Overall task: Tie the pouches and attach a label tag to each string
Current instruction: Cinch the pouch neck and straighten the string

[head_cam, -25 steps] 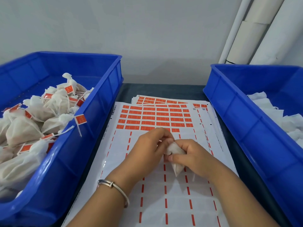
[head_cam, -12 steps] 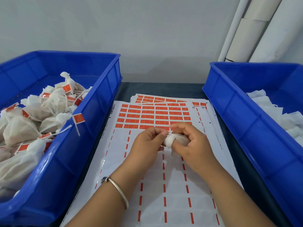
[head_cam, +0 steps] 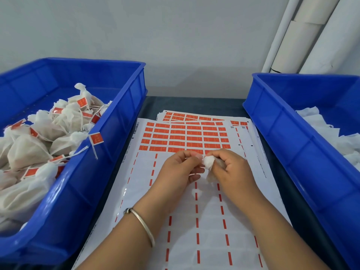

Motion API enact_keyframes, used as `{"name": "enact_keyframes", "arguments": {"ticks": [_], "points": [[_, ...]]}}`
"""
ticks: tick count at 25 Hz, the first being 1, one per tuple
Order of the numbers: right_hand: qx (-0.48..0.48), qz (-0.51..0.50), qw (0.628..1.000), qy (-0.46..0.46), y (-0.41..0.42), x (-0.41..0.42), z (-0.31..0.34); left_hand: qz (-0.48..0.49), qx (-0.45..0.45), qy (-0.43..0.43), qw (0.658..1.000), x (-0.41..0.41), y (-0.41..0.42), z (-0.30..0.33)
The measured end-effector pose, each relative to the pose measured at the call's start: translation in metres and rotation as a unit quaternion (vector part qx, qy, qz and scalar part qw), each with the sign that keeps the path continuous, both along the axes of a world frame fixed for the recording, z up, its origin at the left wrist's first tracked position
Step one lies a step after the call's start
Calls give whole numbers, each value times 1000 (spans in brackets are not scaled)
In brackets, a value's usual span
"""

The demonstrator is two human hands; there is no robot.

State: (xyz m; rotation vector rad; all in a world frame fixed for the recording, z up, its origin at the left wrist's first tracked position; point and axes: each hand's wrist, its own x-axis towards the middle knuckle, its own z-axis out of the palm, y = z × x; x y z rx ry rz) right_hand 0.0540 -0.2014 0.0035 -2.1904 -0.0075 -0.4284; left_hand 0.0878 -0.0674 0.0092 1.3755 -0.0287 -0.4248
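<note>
White pouch (head_cam: 209, 166) half hidden, gripped by right hand (head_cam: 231, 170), left hand (head_cam: 179, 170) pinching its string, barely visible

head view | worn on head | faces forward and down | close over table (head_cam: 210, 103); single view only

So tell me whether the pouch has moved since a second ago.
Yes. The pouch has moved away from the person, up the label sheet to the orange labels.

White tubes (head_cam: 303, 36) lean against grey wall (head_cam: 155, 36).
</note>
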Motion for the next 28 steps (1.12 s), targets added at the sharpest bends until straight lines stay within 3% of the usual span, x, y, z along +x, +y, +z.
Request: {"name": "enact_keyframes", "arguments": {"ticks": [4,7,10,13,16,18,20,28], "points": [[19,-42,999,25,0,1,2,-57,34,-75,995,-2,1,0],[42,-25,997,62,3,1,3,-33,71,-121,990,-2,0,0],[131,-1,983,129,7,0,6,11,60,-125,990,1,3,1],[276,32,940,199,8,0,6,33,69,-127,989,2,2,0],[431,61,866,246,2,0,7,30,124,-142,982,0,0,0],[490,90,828,259,-1,-1,8,41,173,-175,968,-1,-2,-1],[508,105,813,264,-2,-1,8,53,211,-221,951,-2,-1,-1],[494,121,831,226,-5,4,3,18,306,-424,852,-7,5,-6]]}}
